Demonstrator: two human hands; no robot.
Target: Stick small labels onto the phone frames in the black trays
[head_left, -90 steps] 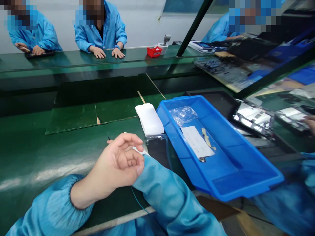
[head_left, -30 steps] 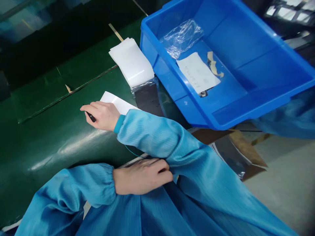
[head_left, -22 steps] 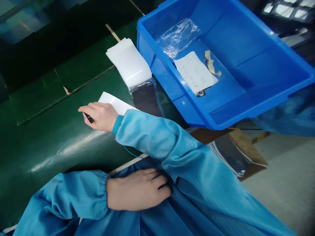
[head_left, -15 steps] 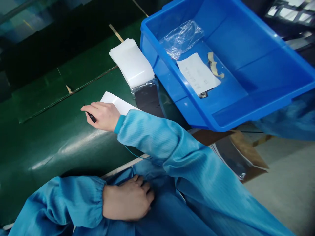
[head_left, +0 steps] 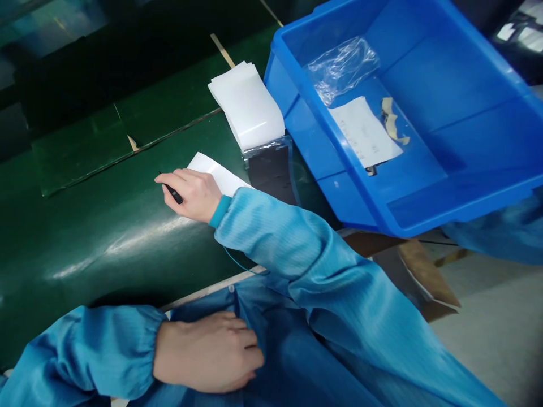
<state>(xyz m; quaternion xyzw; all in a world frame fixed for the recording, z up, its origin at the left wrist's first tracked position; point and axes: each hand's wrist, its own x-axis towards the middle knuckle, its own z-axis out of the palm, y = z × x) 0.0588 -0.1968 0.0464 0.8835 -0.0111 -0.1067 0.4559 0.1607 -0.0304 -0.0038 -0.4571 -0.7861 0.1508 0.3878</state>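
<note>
Within right hand — slim black pen-shaped tool, firmly grasped; likely light, stiff, best held along barrel. Partly under hand: smooth white sheet. Left hand over blue cloth garment — cannot tell if grasping.

Above the worktop I see the right sleeve, bright blue cloth with a faint fine stripe, deeply creased. A snug teal wristband shows past its end, and a thin blue cord curves toward the worktop's near edge. By that edge, the left sleeve is the same blue, puckered at its gathered cuff. Below it, the darker smock front has one small pale button. The right hand and left hand are bare.
</note>
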